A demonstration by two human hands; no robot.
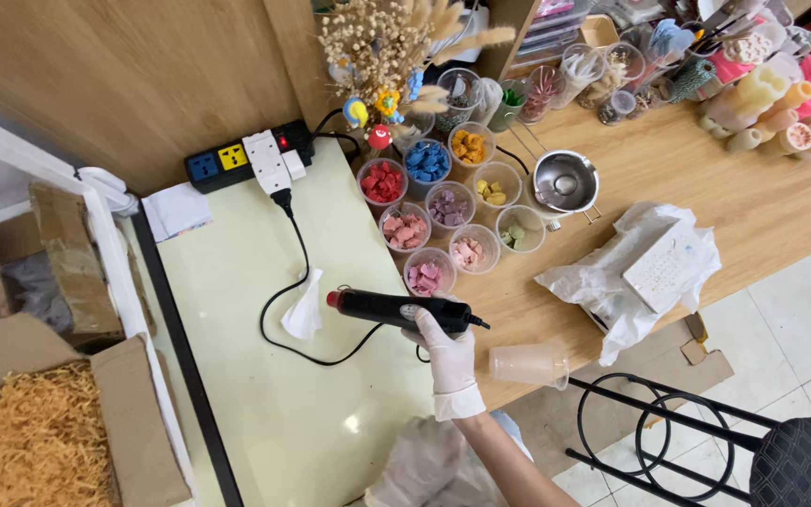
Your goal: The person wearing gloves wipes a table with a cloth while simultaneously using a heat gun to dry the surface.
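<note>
Right hand (450, 355), in a white glove, gripped the rear of a black heat gun with a red nozzle (396, 309), held level over the pale green table top (237, 310) near its right edge, nozzle pointing left toward a crumpled white tissue (304, 308). Black cord (279, 324) looped from the gun up to a black power strip (241, 158) at the far edge. Left hand (420, 465), gloved, low at the near edge; grip could not be told. Frosted plastic cup (529, 363) lay on its side just right of the right hand.
</note>
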